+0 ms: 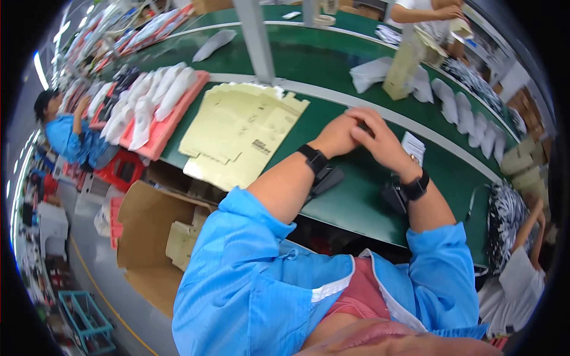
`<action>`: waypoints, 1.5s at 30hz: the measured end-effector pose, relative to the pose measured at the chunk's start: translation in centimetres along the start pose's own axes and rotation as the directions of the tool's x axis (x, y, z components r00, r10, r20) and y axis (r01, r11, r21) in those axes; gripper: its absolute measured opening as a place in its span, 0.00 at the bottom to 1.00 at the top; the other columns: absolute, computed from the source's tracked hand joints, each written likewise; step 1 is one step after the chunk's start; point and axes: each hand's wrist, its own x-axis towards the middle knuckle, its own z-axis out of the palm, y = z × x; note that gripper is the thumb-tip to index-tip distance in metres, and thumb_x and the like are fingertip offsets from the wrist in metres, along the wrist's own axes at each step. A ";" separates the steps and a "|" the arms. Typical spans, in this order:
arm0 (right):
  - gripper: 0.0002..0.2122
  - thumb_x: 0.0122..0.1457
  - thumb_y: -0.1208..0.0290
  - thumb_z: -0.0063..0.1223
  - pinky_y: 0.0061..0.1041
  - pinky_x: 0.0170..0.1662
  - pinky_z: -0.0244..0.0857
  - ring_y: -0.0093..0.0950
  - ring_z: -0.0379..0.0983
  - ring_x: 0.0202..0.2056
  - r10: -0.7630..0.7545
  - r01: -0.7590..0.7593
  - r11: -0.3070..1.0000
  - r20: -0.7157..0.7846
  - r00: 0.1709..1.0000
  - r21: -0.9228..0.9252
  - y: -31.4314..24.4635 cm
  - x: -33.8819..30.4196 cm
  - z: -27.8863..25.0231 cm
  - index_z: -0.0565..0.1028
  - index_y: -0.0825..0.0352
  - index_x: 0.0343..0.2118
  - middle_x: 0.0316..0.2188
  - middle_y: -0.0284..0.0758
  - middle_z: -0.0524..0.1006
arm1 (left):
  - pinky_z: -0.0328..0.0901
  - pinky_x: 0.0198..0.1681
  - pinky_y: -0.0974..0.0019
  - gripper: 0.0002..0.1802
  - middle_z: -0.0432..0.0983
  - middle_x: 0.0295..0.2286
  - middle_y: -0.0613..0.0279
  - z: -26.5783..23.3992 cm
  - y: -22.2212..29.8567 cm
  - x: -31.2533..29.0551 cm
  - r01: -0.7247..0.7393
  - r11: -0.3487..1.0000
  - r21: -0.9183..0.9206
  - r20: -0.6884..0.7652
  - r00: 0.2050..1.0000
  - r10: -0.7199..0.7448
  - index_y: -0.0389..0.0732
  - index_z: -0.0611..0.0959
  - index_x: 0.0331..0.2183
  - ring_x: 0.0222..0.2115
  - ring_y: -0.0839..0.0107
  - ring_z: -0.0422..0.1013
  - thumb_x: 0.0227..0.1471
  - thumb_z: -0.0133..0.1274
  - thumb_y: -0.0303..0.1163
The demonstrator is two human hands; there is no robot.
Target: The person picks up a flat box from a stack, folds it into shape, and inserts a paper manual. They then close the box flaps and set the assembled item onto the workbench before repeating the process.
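Observation:
My left hand (337, 136) and my right hand (385, 141) meet above the green work table (350, 184), near its far edge. The right hand's fingers are stretched out, the thumb apart, and reach over the ends of the left hand's fingers. Those left fingers are mostly hidden, and no object shows in either hand. Flat pale-yellow card sheets (237, 127), printed and cut with notched edges, lie stacked to the left of my hands. Beside my right wrist is a small white printed card (413, 146). Each wrist wears a black band with a dark device.
A pink tray (187, 110) holds several white shoe-shaped forms. An open cardboard box (145, 219) stands at lower left. Beyond the table runs a green conveyor (309, 56) carrying white forms and a yellow carton (399, 80). Black-and-white laces (504, 216) lie right. Co-workers are nearby.

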 end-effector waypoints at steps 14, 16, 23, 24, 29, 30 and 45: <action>0.22 0.59 0.63 0.44 0.36 0.59 0.48 0.44 0.48 0.59 0.074 -0.068 0.978 0.023 0.997 -0.195 4.6 -1.3 2.6 0.58 0.59 0.57 0.60 0.47 0.48 | 0.65 0.40 0.58 0.13 0.74 0.33 0.48 -0.3 -2.3 0.3 -0.103 0.987 0.124 0.383 0.922 0.048 0.36 0.78 0.34 0.36 0.52 0.70 0.40 0.52 0.25; 0.22 0.59 0.63 0.44 0.35 0.59 0.49 0.43 0.48 0.59 0.086 -0.082 0.982 0.018 0.996 -0.168 4.4 -1.3 2.7 0.58 0.58 0.57 0.60 0.46 0.48 | 0.65 0.40 0.59 0.13 0.75 0.33 0.49 -0.2 -2.2 0.4 -0.095 0.987 0.127 0.382 0.923 0.039 0.36 0.78 0.33 0.36 0.53 0.70 0.40 0.52 0.25; 0.23 0.58 0.64 0.46 0.33 0.59 0.50 0.40 0.50 0.59 0.120 -0.119 0.990 0.001 0.993 -0.081 4.3 -1.2 2.5 0.59 0.58 0.56 0.61 0.43 0.47 | 0.65 0.39 0.59 0.12 0.75 0.32 0.49 -0.1 -1.9 0.3 -0.032 0.989 0.145 0.357 0.934 -0.022 0.36 0.78 0.33 0.35 0.53 0.70 0.40 0.52 0.25; 0.23 0.59 0.64 0.45 0.33 0.60 0.47 0.39 0.48 0.60 0.129 -0.128 0.989 0.005 0.992 -0.071 4.1 -1.1 2.5 0.59 0.59 0.57 0.61 0.43 0.47 | 0.65 0.38 0.59 0.12 0.75 0.32 0.49 -0.2 -1.8 0.2 -0.033 0.989 0.143 0.351 0.936 -0.019 0.37 0.78 0.33 0.35 0.53 0.70 0.40 0.52 0.25; 0.23 0.59 0.63 0.44 0.32 0.62 0.40 0.37 0.44 0.62 0.160 -0.159 0.986 0.022 0.987 -0.039 3.7 -1.2 2.6 0.59 0.60 0.57 0.61 0.42 0.48 | 0.65 0.38 0.59 0.12 0.75 0.32 0.49 -0.5 -1.2 0.0 -0.020 0.990 0.138 0.346 0.938 -0.029 0.37 0.78 0.33 0.35 0.53 0.70 0.40 0.53 0.27; 0.23 0.59 0.63 0.44 0.32 0.62 0.40 0.37 0.45 0.62 0.168 -0.167 0.985 0.024 0.986 -0.032 3.7 -1.2 2.6 0.59 0.60 0.57 0.61 0.42 0.48 | 0.65 0.37 0.59 0.12 0.75 0.30 0.49 -0.4 -1.2 -0.1 -0.021 0.992 0.125 0.321 0.947 -0.020 0.36 0.78 0.32 0.34 0.52 0.70 0.39 0.53 0.26; 0.23 0.57 0.66 0.49 0.29 0.52 0.61 0.36 0.52 0.59 0.105 -0.104 0.993 0.016 0.994 -0.063 4.6 -1.4 2.3 0.61 0.59 0.55 0.59 0.40 0.51 | 0.65 0.37 0.59 0.12 0.75 0.30 0.50 0.1 -1.5 -0.1 -0.057 0.985 0.162 0.316 0.949 0.003 0.36 0.78 0.31 0.34 0.54 0.71 0.41 0.55 0.30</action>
